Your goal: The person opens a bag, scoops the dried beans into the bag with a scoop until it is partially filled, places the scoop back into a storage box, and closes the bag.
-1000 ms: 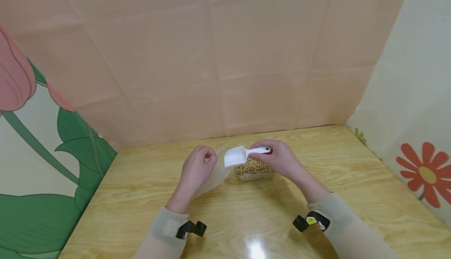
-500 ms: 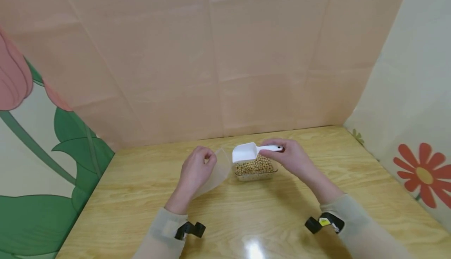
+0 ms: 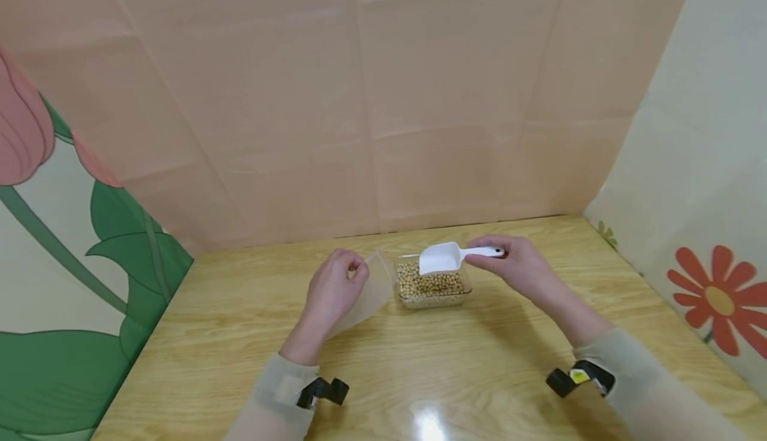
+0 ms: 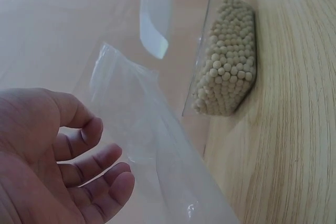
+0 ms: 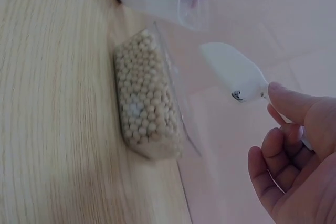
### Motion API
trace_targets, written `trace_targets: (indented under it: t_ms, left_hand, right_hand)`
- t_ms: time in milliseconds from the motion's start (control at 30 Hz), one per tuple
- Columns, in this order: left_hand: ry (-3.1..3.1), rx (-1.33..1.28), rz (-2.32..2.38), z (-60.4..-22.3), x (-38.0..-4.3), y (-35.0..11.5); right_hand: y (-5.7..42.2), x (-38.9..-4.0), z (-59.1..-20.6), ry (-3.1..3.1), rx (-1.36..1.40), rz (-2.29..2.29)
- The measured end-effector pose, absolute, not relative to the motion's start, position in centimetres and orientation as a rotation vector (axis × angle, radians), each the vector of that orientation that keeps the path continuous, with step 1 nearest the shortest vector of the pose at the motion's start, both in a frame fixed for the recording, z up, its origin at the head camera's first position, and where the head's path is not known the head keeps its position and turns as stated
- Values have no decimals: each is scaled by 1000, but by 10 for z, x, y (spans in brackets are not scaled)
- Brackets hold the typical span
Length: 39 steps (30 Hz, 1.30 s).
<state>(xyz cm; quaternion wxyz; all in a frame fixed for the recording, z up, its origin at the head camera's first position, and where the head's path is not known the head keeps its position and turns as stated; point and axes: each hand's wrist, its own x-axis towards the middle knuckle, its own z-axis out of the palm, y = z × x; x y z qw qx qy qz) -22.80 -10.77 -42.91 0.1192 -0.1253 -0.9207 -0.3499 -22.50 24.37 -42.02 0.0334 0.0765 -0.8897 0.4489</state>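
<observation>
Beans [image 3: 413, 282] lie piled in the clear box [image 3: 434, 302] near a translucent bag [image 3: 370, 298].

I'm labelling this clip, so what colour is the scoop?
The scoop is white; it shows best in the head view.

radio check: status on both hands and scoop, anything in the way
Left hand holding clear plastic bag. Right hand gripping white scoop above soybeans in clear container. No obstruction visible.
</observation>
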Motion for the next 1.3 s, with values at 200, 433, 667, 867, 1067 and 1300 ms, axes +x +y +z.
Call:
trace_targets:
  t_ms: [200,433,667,867,1067,1300]
  left_hand:
    - [-2707,-367,-1040,-428,-227,-106]
    - [-2721,-364,-1056,-426,-224,-105]
    - [-2699,-388,-1062,-426,-223,-104]
    - [-2700,-396,-1064,-427,-223,-104]
    - [-2705,-396,-1069,-427,-223,-105]
    - [-2699,-403,-1064,-428,-224,-105]
  right_hand:
    - [256,-226,-421,-2762,237,1317]
    - [268,-230,-417,-2775,300,1194]
    - [278,-232,-410,-2836,335,1117]
    - [280,-235,-405,-2853,371,1024]
    - [280,-239,-397,-2859,418,983]
    - [278,-246,-388,-2911,499,937]
